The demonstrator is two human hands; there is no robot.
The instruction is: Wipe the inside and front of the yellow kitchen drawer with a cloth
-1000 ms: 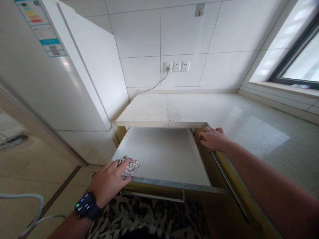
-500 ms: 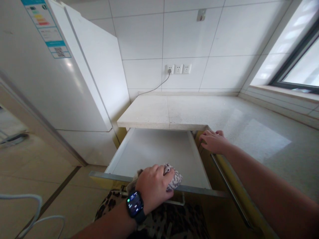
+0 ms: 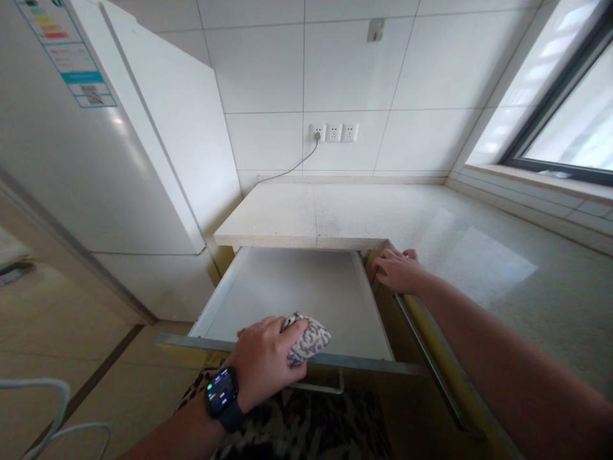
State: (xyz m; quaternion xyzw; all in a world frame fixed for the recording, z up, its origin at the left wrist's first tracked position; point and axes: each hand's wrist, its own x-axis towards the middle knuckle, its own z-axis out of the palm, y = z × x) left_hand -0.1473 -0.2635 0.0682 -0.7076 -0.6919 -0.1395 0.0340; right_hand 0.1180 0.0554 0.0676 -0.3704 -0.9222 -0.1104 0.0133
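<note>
My left hand (image 3: 271, 351), with a black smartwatch (image 3: 223, 393) on its wrist, is closed around a bunched grey-and-white patterned cloth (image 3: 310, 338). The cloth lies against the top edge of the front panel of a pulled-out white drawer (image 3: 306, 275). Part of the cloth is hidden under my fingers. My right hand (image 3: 400, 268) rests at the inner corner of the countertop (image 3: 364, 214), its fingers bent over the edge and slightly apart, to the right of the drawer.
A white fridge (image 3: 143, 160) stands left of the drawer. A cabinet with a long metal handle (image 3: 431, 364) is under my right forearm. A cord runs from the wall sockets (image 3: 334, 133) down behind the counter. White tubing (image 3: 52, 409) shows at lower left.
My left hand has slid left along the drawer's front edge with the cloth. The view has turned slightly right. My right hand stays at the counter corner.
</note>
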